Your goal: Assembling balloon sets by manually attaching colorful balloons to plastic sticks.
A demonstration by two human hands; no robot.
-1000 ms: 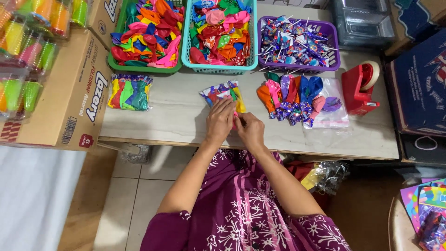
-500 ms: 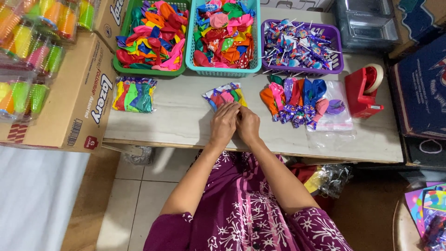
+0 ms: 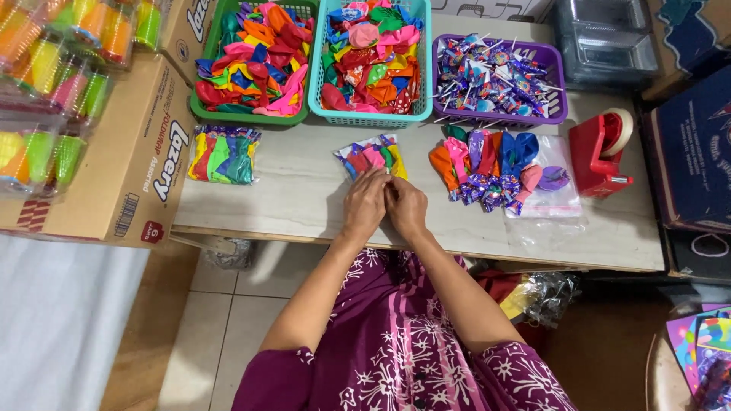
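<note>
My left hand (image 3: 365, 204) and my right hand (image 3: 407, 207) are pressed together at the near end of a small clear bag of coloured balloons (image 3: 371, 157) lying on the pale table (image 3: 304, 202). Both hands pinch the bag's open end with closed fingers. To the right lies a row of flat balloons and wrapped candies (image 3: 487, 169) on an empty clear bag (image 3: 552, 202). A filled balloon bag (image 3: 223, 154) rests to the left.
Green basket (image 3: 251, 49) and teal basket (image 3: 371, 53) of balloons and a purple basket of lollipops (image 3: 496, 76) line the back. A red tape dispenser (image 3: 601, 156) stands right. A cardboard box (image 3: 145, 167) and packs of coloured cups (image 3: 53, 84) sit left.
My hands stay on the bag's end, with only small finger movement. The view has drifted slightly.
</note>
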